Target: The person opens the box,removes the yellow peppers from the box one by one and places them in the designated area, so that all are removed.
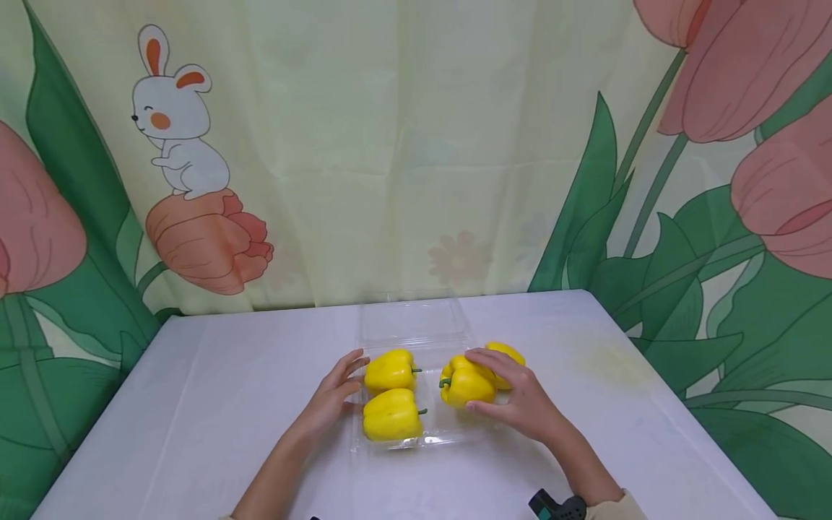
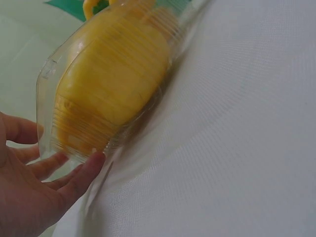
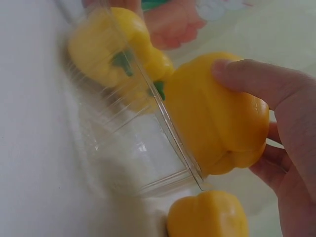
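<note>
A yellow bell pepper (image 1: 468, 381) is in my right hand (image 1: 520, 393), gripped between thumb and fingers. In the right wrist view this pepper (image 3: 215, 113) is at the rim of a clear plastic container (image 1: 448, 422). Two more yellow peppers, a rear one (image 1: 390, 371) and a front one (image 1: 393, 414), lie in the container's left half, stems facing right. My left hand (image 1: 334, 393) is at the container's left side. Its fingertips (image 2: 94, 163) touch the clear wall in the left wrist view, with a pepper (image 2: 113, 74) showing through.
Another yellow pepper (image 1: 505, 352) lies outside the container on the right, partly hidden by my right hand. Behind the peppers the container's clear lid (image 1: 412, 321) is folded back on the white table (image 1: 227, 404). A printed curtain (image 1: 338, 159) hangs along the table's far edge.
</note>
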Tool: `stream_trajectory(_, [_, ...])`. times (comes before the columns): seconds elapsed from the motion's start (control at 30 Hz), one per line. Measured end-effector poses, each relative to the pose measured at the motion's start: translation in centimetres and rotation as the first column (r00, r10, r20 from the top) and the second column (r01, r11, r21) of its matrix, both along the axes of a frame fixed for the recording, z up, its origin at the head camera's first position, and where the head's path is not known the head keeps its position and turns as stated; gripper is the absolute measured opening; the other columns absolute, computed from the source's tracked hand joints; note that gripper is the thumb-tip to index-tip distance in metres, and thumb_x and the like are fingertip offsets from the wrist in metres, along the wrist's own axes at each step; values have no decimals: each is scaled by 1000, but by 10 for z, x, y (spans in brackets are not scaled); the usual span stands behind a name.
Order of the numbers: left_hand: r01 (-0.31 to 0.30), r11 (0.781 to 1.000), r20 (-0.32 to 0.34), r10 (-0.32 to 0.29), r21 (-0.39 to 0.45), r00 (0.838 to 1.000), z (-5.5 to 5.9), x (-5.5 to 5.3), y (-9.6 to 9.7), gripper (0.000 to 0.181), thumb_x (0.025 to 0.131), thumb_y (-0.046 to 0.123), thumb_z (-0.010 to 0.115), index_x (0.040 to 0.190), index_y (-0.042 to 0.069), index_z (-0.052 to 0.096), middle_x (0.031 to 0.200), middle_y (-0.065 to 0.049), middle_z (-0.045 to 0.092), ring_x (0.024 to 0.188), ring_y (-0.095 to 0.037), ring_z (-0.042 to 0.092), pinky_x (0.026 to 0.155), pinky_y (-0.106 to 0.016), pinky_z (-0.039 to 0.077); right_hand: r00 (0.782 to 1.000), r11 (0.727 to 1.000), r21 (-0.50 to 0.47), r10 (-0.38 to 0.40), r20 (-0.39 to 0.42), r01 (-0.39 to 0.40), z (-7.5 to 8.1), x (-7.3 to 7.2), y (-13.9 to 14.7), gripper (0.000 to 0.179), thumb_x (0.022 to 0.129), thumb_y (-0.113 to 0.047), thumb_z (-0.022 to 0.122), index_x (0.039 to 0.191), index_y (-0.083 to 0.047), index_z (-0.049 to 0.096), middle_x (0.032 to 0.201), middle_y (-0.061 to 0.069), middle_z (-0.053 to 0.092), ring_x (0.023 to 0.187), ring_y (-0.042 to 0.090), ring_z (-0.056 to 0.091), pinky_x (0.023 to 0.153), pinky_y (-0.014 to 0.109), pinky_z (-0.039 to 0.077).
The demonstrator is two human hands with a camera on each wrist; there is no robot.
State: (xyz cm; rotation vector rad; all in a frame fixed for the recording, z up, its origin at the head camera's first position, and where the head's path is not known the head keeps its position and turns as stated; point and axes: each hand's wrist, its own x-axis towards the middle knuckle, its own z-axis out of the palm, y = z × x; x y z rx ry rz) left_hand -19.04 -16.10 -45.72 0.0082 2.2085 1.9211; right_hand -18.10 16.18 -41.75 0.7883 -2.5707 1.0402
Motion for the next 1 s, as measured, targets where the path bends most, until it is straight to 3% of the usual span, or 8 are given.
stream_trajectory(1.0, [21,1000,-26,-21,-5,999,-3,1,-2,56,98,9,38,152,20,27,156,-9,34,136,-36,39,87,-37,54,999,1000,-4,-28,-27,28,6,6,10,65,72,-30,85,132,-24,58,134,-5,60,129,23,52,101,50,47])
